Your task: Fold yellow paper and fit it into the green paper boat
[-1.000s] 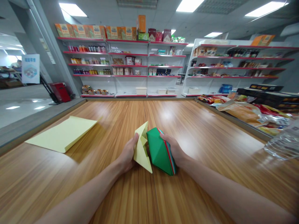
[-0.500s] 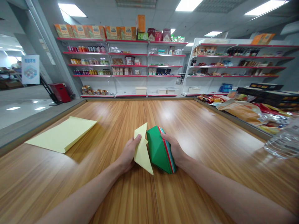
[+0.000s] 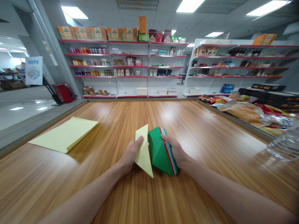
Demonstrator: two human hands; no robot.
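A folded piece of pale yellow paper (image 3: 143, 155) stands tilted in my left hand (image 3: 130, 156), the thumb pressed on its near face and the other fingers hidden behind. Close to its right, my right hand (image 3: 175, 150) grips a stack of folded coloured paper (image 3: 160, 152). Green faces outward on that stack, with red, white and light blue layers showing along its right edge. The two paper pieces nearly meet at the middle of the wooden table (image 3: 112, 193); whether they touch, I cannot tell. A larger yellow sheet (image 3: 67, 133) with curled edges lies at left.
Snack packets (image 3: 247, 113) and dark boxes (image 3: 266, 96) are heaped beyond the table's raised right edge. A clear plastic object (image 3: 283, 144) sits at the far right. Stocked shelves (image 3: 128, 67) line the back. A red case (image 3: 62, 93) and a sign (image 3: 34, 71) stand at left.
The whole view has shifted slightly to the right and down. Both hands keep their hold on the folded papers, with almost no movement between them.
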